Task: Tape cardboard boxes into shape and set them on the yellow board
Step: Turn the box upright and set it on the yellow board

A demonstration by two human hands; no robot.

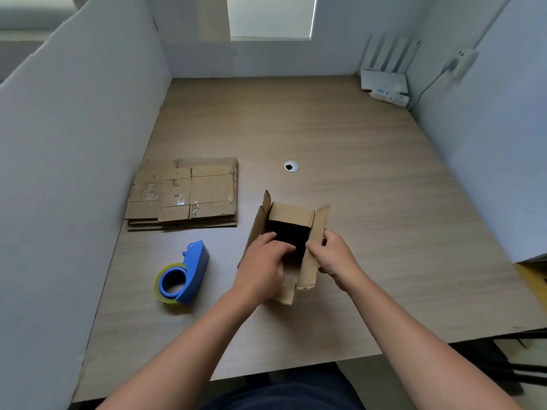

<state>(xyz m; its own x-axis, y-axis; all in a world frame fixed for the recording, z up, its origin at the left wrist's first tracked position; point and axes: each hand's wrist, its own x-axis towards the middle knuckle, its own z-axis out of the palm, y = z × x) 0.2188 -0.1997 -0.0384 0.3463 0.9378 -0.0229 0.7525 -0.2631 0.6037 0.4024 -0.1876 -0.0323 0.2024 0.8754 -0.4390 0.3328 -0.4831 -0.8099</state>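
Note:
A small cardboard box [291, 216] stands in the middle of the table with its flaps open and a dark inside. My left hand [262, 266] lies over the near flap, fingers reaching into the opening. My right hand [333, 253] pinches the right side flap [315, 247] between thumb and fingers. A blue tape dispenser [185, 275] with a clear tape roll lies on the table left of my left hand. A stack of flattened cardboard boxes [189, 193] lies farther back on the left. A strip of yellow board [534, 281] shows at the far right edge.
White partition walls [74, 143] close in the wooden table [355, 173] on the left, back and right. A white router and power strip [384, 84] sit in the back right corner. A round cable grommet [291, 166] is set in the tabletop behind the box.

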